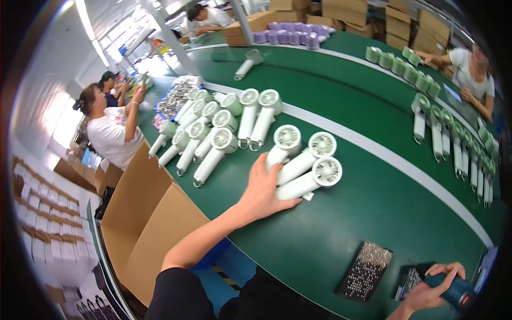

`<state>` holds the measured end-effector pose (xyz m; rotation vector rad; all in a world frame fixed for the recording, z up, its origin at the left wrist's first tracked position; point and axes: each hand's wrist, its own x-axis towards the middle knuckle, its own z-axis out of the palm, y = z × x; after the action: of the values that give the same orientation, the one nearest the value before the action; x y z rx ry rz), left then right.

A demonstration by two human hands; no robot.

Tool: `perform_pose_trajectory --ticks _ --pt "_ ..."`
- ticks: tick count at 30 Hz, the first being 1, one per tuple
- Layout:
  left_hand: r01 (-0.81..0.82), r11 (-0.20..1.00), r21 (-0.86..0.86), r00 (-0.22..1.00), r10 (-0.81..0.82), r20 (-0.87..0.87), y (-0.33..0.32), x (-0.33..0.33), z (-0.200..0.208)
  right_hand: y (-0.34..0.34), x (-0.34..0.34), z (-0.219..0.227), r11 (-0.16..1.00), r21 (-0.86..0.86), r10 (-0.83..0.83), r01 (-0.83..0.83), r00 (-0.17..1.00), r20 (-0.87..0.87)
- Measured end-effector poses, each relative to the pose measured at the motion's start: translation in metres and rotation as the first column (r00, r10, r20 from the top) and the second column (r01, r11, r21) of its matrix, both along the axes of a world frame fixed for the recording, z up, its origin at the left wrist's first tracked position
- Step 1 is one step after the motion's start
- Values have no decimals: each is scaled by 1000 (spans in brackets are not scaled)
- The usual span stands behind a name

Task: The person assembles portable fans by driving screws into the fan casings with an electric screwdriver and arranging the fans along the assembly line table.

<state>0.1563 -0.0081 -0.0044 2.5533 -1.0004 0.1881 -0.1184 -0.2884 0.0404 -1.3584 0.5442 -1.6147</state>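
Just off centre toward 3 o'clock, my left grip [261,188], spread wide, clasps three white handheld fans [297,168] by their handles over the green tabletop [320,229]; slack fingers could let an outer one roll free. At 4 o'clock, my right grip [434,285] is wrapped round a teal power tool [453,289]; swung carelessly, it could spill the nearby black tray [379,275].
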Motion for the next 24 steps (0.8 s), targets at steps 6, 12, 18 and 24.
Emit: perform_pose_trajectory --ticks 6,12,18,24 --pt "-51 996 -73 998 49 -29 -25 34 -6 13 13 21 990 -69 -135 125 978 -161" --pt "-148 983 -110 989 150 15 -34 61 -18 4 9 9 916 -386 -246 112 915 -319" --pt "-207 970 -124 977 212 31 -37 68 -17 18 17 19 995 -49 -93 87 987 -133" --pt "-11 950 -312 988 59 145 -4 72 6 15 14 15 995 24 -97 100 990 -99"
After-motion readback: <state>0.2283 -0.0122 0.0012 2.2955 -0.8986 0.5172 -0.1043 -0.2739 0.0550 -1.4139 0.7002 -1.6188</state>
